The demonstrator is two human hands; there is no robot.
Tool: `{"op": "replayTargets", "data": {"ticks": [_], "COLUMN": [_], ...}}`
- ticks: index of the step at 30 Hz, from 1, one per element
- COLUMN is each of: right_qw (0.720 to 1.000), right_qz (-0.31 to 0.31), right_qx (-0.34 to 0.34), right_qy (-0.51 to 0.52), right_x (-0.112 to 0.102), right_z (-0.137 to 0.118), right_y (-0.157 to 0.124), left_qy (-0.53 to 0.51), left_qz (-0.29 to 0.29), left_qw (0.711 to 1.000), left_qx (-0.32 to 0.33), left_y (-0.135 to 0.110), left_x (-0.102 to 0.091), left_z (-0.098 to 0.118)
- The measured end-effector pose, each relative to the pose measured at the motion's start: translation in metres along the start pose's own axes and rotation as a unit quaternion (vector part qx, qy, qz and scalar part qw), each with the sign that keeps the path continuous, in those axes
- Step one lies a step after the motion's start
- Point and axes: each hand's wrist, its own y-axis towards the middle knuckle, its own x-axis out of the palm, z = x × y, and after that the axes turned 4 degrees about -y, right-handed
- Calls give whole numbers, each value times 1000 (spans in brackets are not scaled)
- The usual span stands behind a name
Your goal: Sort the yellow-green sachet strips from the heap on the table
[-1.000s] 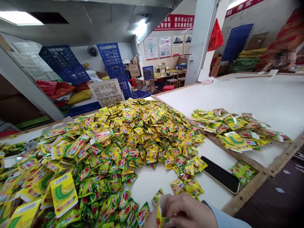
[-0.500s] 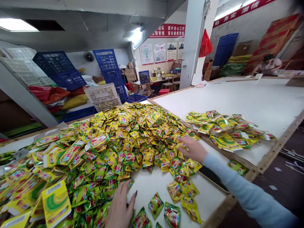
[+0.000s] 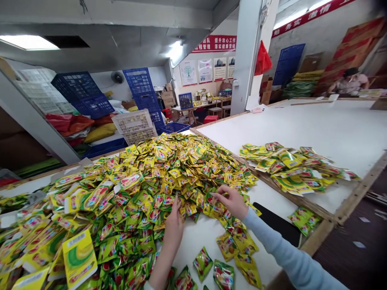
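A heap of small shiny yellow and green snack packets [image 3: 181, 161] spreads across the white table in front of me. My left hand [image 3: 174, 219] reaches into the near edge of the heap, its fingers stretched forward and seen edge-on. To its right, my right hand [image 3: 232, 201] is over the heap's right side, fingers curled and drawn together against the packets. Whatever is between those fingertips is hidden. Just below my hands lie loose yellow packets [image 3: 246, 266] and loose green packets [image 3: 223, 274]. Flat yellow printed cartons [image 3: 79, 257] cover the left side.
A wooden rail [image 3: 290, 197] divides the table. Beyond it lies a smaller pile of yellow cartons [image 3: 290, 165]. A black flat object [image 3: 276, 223] and green packets [image 3: 304, 219] sit beside the rail. Crates [image 3: 136, 125] stand behind; a person [image 3: 347, 82] sits far right.
My left hand has moved forward from the near green packets to the heap's edge. My right hand has come slightly nearer and left, with its fingers curled in. The view has shifted slightly.
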Motion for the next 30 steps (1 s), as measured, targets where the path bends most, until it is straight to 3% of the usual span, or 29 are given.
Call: {"op": "replayTargets", "data": {"ticks": [2,5,9,11,14,18,21,22,23,24,27,29,30], "right_qw": [994,967,925,913,885,833,847,852,854,855,851,853,854], "right_qz": [7,-24,-35,-28,-42,-192,-243,-242,-232,-217,-172,-169,-177], "right_qx": [32,72,124,133,149,194,165,161,164,173,203,201,192], "right_qy": [106,245,356,384,439,481,442,436,435,437,452,452,449], "right_x": [18,59,97,103,100,89,81,79,77,75,73,73,74], "right_z": [-16,-43,-62,-64,-65,-65,-56,-52,-47,-42,-32,-30,-31], "right_y": [-15,-33,-45,-48,-52,-56,-58,-58,-58,-58,-58,-58,-58], "left_qy": [-109,-287,-400,-435,-441,-426,-247,-116,24,145,392,493,530], "left_qz": [34,80,102,117,139,123,101,99,113,157,272,264,216], "left_qw": [993,950,901,880,876,887,963,988,993,977,875,823,816], "left_qx": [-42,-94,-135,-148,-141,-126,-44,-7,24,25,-83,-100,-76], "left_y": [-15,-36,-54,-59,-67,-78,-80,-79,-77,-76,-71,-70,-70], "left_x": [-11,-20,-23,-24,-22,-20,-49,-69,-92,-118,-193,-227,-237], "left_z": [3,17,35,42,46,40,20,10,-1,-12,-46,-64,-72]}}
